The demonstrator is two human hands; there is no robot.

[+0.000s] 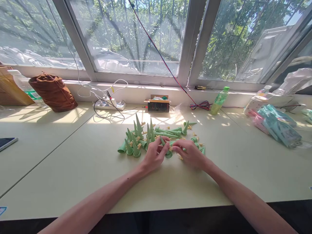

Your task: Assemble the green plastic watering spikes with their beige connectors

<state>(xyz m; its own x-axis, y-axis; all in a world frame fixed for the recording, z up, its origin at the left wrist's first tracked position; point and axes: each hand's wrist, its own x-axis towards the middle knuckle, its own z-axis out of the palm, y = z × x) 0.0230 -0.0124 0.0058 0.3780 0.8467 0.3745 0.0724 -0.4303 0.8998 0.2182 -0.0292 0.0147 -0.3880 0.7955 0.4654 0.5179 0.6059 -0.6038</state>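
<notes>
A heap of green cone-shaped plastic spikes with several small yellow valve pieces lies on the pale table in front of me. My left hand has its fingers curled round one green spike at the heap's near edge. My right hand meets it from the right, its fingertips pinched on a small yellow piece at the spike's side. Some spikes stand upright, others lie flat.
Along the window sill behind are a power strip with white cables, a small open box, a coil of red-black wire and a green bottle. A brown bag sits far left, teal packets far right, a phone at the left edge.
</notes>
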